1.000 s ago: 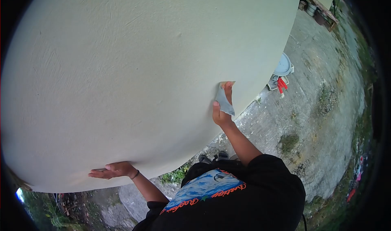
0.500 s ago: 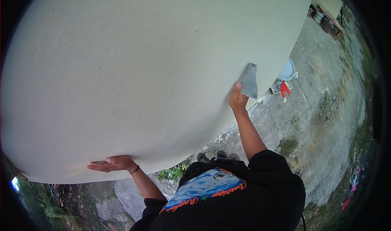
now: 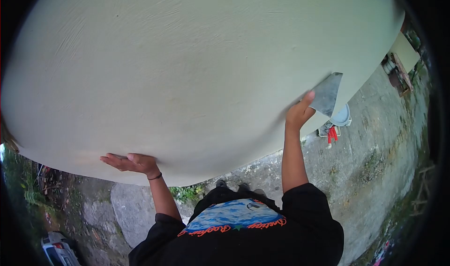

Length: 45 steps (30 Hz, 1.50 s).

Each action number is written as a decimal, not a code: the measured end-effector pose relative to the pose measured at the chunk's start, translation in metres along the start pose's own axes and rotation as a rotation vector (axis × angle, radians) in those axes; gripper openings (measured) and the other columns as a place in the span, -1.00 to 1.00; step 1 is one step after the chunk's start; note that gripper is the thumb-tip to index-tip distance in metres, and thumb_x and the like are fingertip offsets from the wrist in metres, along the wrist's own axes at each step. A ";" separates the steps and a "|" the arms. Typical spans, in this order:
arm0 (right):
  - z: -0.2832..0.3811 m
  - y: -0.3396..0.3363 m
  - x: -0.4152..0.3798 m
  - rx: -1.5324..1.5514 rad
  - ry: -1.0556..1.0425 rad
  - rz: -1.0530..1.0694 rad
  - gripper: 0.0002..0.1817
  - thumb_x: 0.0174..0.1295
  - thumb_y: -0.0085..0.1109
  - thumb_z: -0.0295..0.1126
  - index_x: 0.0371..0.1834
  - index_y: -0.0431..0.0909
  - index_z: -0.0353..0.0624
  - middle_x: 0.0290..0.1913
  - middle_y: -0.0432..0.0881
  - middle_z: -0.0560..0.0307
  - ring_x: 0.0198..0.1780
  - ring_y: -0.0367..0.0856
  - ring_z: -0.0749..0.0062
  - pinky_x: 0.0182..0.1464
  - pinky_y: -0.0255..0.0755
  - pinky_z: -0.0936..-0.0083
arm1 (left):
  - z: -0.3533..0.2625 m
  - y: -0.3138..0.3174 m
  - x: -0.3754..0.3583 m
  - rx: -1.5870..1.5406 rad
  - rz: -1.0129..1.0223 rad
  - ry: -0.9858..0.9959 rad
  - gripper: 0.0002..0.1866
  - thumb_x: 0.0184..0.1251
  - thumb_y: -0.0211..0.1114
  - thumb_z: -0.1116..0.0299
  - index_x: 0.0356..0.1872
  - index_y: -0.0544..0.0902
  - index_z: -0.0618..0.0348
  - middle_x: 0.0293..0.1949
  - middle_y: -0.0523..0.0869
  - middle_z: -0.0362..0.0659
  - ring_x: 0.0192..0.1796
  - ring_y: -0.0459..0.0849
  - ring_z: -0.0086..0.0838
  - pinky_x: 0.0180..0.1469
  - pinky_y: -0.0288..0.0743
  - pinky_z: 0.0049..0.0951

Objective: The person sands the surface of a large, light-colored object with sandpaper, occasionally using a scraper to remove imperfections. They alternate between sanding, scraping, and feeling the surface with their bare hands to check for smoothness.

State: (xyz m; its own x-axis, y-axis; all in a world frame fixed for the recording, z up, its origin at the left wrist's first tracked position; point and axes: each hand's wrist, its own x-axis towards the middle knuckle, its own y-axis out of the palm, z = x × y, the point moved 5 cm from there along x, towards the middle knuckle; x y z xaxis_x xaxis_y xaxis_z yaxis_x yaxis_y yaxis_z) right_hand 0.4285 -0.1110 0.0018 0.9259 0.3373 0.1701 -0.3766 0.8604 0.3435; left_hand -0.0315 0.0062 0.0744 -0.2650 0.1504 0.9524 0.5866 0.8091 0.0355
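A large off-white wall (image 3: 178, 78), faintly scratched and speckled, fills most of the head view. My right hand (image 3: 300, 113) pinches a grey piece of sandpaper (image 3: 327, 95) between thumb and fingers, close against the wall near its right edge. The sheet is stiff-looking and angular, its far corner pointing up and away. Farther left and lower, my left hand (image 3: 133, 163) rests at the wall with its fingers stretched out and nothing in it. A dark band circles that wrist.
Beyond the wall's right edge, a pale blue bucket lid (image 3: 341, 116) and red-handled tools (image 3: 332, 134) sit on the rough concrete ground (image 3: 356, 163). Boards and containers (image 3: 400, 73) stand farther off. A parked car (image 3: 60, 248) shows at lower left, and green weeds (image 3: 186, 193) grow by the wall's foot.
My right hand has moved right along the wall with the sandpaper. My left hand stays flat at the wall. The view has shifted, bringing the car into sight.
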 end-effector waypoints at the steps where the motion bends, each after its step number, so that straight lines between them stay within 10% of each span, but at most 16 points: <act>1: 0.036 0.014 0.003 0.069 0.034 -0.093 -0.35 0.43 -0.28 -0.18 0.42 -0.12 -0.41 0.47 -0.12 -0.20 0.49 -0.12 0.14 0.42 -0.15 0.37 | 0.001 -0.001 0.000 -0.006 -0.011 0.000 -0.41 0.45 -0.24 0.23 0.37 0.00 0.39 0.42 -0.09 0.17 0.46 -0.08 -0.02 0.43 -0.04 -0.08; 2: 0.054 0.038 -0.009 0.063 0.035 -0.052 -0.35 0.43 -0.28 -0.18 0.42 -0.12 -0.41 0.47 -0.12 -0.20 0.49 -0.12 0.14 0.42 -0.15 0.37 | 0.002 -0.003 0.000 0.028 -0.027 -0.016 -0.41 0.45 -0.24 0.23 0.37 0.00 0.39 0.42 -0.09 0.17 0.46 -0.08 -0.02 0.43 -0.04 -0.08; 4: 0.114 0.096 -0.075 -0.371 -0.924 -0.092 -0.34 0.43 -0.31 -0.14 0.44 -0.16 -0.37 0.47 -0.14 -0.21 0.50 -0.15 0.09 0.44 -0.22 0.28 | 0.000 -0.003 0.002 0.058 -0.002 0.010 -0.42 0.44 -0.24 0.23 0.37 0.04 0.39 0.42 -0.06 0.17 0.47 -0.09 -0.03 0.43 -0.07 -0.09; 7: 0.043 0.100 -0.156 -0.655 -1.181 0.352 -0.40 0.22 -0.17 -0.33 0.35 0.14 -0.32 0.45 -0.09 -0.31 0.50 -0.27 -0.10 0.45 -0.41 0.03 | 0.002 -0.007 0.000 0.094 0.022 -0.001 -0.42 0.44 -0.23 0.21 0.36 0.07 0.39 0.42 -0.05 0.16 0.47 -0.08 -0.05 0.44 -0.09 -0.11; 15: 0.085 0.063 -0.059 -0.113 -0.419 -0.081 -0.41 0.45 -0.35 -0.17 0.31 0.06 -0.52 0.45 -0.09 -0.31 0.48 -0.17 -0.11 0.43 -0.25 0.06 | 0.005 -0.006 -0.002 0.123 0.018 0.013 -0.42 0.42 -0.24 0.20 0.35 0.10 0.38 0.42 0.00 0.13 0.47 -0.07 -0.08 0.42 -0.05 -0.10; 17: 0.115 0.110 -0.111 -0.544 -1.014 -0.042 -0.46 0.43 -0.32 -0.24 0.31 0.10 -0.48 0.44 -0.08 -0.34 0.48 -0.17 -0.14 0.43 -0.29 0.04 | 0.007 -0.005 -0.003 0.078 0.036 0.009 -0.42 0.43 -0.23 0.19 0.35 0.10 0.38 0.42 -0.01 0.13 0.47 -0.07 -0.08 0.42 -0.07 -0.11; 21: -0.026 0.102 -0.200 -0.876 -1.245 0.337 -0.40 0.26 -0.15 -0.31 0.34 0.10 -0.39 0.42 -0.07 -0.41 0.48 -0.23 -0.22 0.43 -0.40 -0.01 | 0.011 -0.007 -0.003 0.140 0.055 0.067 -0.42 0.48 -0.28 0.15 0.38 0.06 0.33 0.43 -0.01 0.10 0.48 -0.07 -0.12 0.44 -0.14 -0.15; 25: -0.049 0.044 -0.162 -0.513 -0.633 0.065 -0.39 0.43 -0.36 -0.20 0.38 -0.06 -0.48 0.45 -0.16 -0.37 0.49 -0.26 -0.15 0.43 -0.28 0.05 | 0.044 -0.016 -0.007 0.183 0.101 0.171 -0.45 0.52 -0.34 0.14 0.41 0.05 0.19 0.46 -0.04 0.02 0.49 -0.09 -0.17 0.44 -0.15 -0.15; 27: -0.099 0.032 -0.111 0.024 0.025 0.075 -0.36 0.44 -0.36 -0.18 0.41 -0.15 -0.47 0.46 -0.22 -0.37 0.49 -0.31 -0.14 0.44 -0.32 0.07 | 0.051 -0.016 -0.014 0.215 0.121 0.200 -0.45 0.51 -0.33 0.13 0.41 0.05 0.20 0.46 -0.04 0.01 0.49 -0.09 -0.18 0.44 -0.16 -0.15; 29: -0.033 0.083 -0.135 -0.191 -0.510 -0.188 -0.39 0.41 -0.35 -0.22 0.37 -0.06 -0.50 0.44 -0.18 -0.40 0.48 -0.26 -0.21 0.43 -0.30 0.03 | 0.055 -0.016 -0.018 0.174 0.111 0.200 -0.43 0.52 -0.32 0.10 0.39 0.09 0.27 0.44 0.02 0.05 0.48 -0.06 -0.16 0.43 -0.16 -0.16; 31: 0.020 0.126 -0.205 -0.558 -0.875 0.038 -0.42 0.38 -0.34 -0.27 0.35 0.01 -0.48 0.43 -0.14 -0.44 0.46 -0.23 -0.29 0.42 -0.29 -0.03 | 0.054 -0.017 -0.016 0.161 0.072 0.243 -0.43 0.51 -0.30 0.10 0.39 0.11 0.27 0.44 0.02 0.05 0.48 -0.05 -0.15 0.43 -0.18 -0.14; 36: -0.108 0.089 -0.259 -0.591 -0.639 0.150 -0.36 0.41 -0.34 -0.20 0.39 -0.11 -0.48 0.45 -0.25 -0.41 0.48 -0.32 -0.23 0.42 -0.36 -0.02 | 0.061 -0.018 -0.018 0.173 0.085 0.242 -0.44 0.49 -0.27 0.14 0.39 0.10 0.25 0.44 0.01 0.06 0.49 -0.06 -0.14 0.44 -0.20 -0.12; 38: -0.165 0.064 -0.209 -0.398 -0.207 -0.012 -0.34 0.44 -0.38 -0.18 0.38 -0.18 -0.53 0.47 -0.31 -0.34 0.51 -0.38 -0.04 0.46 -0.36 0.21 | 0.062 -0.021 -0.020 0.145 0.098 0.216 -0.45 0.47 -0.25 0.15 0.37 0.14 0.25 0.43 0.03 0.09 0.48 -0.06 -0.12 0.44 -0.21 -0.09; 41: -0.053 0.103 -0.172 -0.002 -0.048 -0.144 -0.34 0.44 -0.36 -0.18 0.37 -0.15 -0.56 0.45 -0.26 -0.39 0.50 -0.30 -0.10 0.44 -0.28 0.14 | 0.064 -0.022 -0.021 0.138 0.099 0.203 -0.45 0.47 -0.24 0.15 0.37 0.14 0.26 0.43 0.04 0.09 0.48 -0.06 -0.11 0.44 -0.19 -0.08; 45: -0.009 0.149 -0.245 -0.622 -0.852 0.068 -0.32 0.40 -0.38 -0.14 0.38 -0.12 -0.52 0.45 -0.23 -0.39 0.48 -0.30 -0.22 0.41 -0.36 -0.07 | 0.063 -0.023 -0.021 0.137 0.099 0.216 -0.45 0.47 -0.23 0.14 0.36 0.16 0.25 0.43 0.04 0.09 0.48 -0.05 -0.10 0.43 -0.18 -0.08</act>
State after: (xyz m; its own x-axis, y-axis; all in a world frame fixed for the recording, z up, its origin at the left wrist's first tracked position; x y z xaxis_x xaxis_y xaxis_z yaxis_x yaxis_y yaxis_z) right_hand 0.1456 -0.0619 0.0026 0.4854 0.2204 0.8461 -0.1217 0.9753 -0.1842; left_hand -0.0879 0.0200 0.0348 -0.0338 0.1200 0.9922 0.4888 0.8679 -0.0883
